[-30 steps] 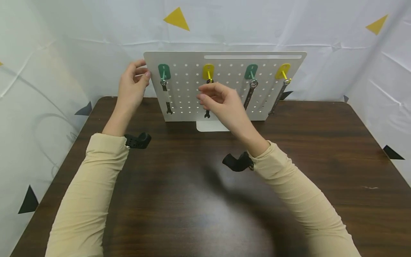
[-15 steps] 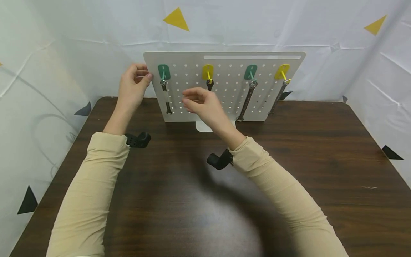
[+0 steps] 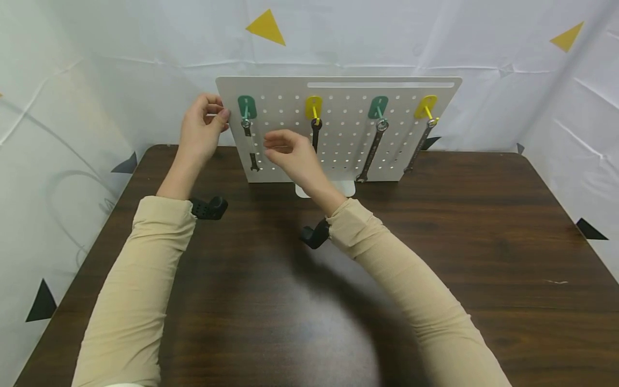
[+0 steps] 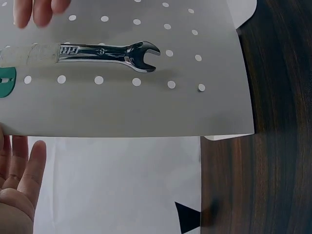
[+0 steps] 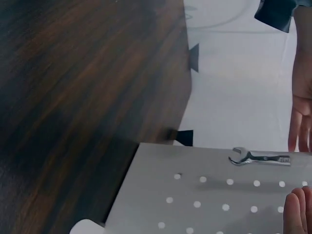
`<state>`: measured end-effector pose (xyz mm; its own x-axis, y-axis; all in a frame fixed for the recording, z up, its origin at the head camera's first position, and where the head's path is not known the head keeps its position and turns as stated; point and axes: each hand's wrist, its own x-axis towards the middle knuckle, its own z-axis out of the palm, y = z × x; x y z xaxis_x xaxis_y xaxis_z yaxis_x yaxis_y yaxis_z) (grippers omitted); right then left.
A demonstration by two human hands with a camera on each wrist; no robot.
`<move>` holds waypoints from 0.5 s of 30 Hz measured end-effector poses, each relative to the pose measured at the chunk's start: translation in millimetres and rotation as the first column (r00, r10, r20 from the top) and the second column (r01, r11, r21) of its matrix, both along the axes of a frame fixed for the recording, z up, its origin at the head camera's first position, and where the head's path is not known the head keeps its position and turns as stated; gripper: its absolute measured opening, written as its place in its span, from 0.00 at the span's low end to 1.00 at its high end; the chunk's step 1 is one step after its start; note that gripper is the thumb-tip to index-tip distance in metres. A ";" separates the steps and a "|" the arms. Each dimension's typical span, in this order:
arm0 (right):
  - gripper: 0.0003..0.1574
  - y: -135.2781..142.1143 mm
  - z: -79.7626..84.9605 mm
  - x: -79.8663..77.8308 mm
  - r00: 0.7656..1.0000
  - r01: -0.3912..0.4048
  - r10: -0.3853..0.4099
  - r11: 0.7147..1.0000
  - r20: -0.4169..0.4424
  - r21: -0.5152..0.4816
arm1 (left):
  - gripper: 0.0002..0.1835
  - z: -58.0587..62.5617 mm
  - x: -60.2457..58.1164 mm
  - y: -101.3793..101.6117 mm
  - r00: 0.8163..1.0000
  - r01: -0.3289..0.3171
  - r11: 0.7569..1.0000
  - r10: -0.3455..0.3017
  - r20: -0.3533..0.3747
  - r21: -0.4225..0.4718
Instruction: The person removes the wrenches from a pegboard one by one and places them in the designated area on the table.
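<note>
A light grey pegboard stands upright on the table. My left hand holds its left edge, thumb at the front and the other fingers partly hidden behind. A small combination wrench hangs from the leftmost green hook, with a pale band around its shank. My right hand is in front of the board, between that wrench and a black wrench on the yellow hook; its fingers are loosely bent around nothing. The right hand covers the lower part of the black wrench.
Farther right, a longer wrench hangs on a green hook and another wrench on a yellow hook. The board's white foot rests on the dark wooden table. White sheeting surrounds the table.
My right hand has moved left, from in front of the black wrench toward the leftmost wrench, uncovering the longer wrench on the right. The left hand stays at the board's edge.
</note>
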<state>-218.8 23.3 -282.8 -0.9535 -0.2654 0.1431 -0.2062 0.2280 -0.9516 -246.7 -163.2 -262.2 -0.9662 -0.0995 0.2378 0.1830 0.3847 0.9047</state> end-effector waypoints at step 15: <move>0.22 -18.5 -4.6 -4.3 1.000 -0.025 0.025 0.998 0.006 0.055 | 0.07 -2.1 -0.1 1.8 1.000 0.010 1.000 -0.009 0.007 -0.023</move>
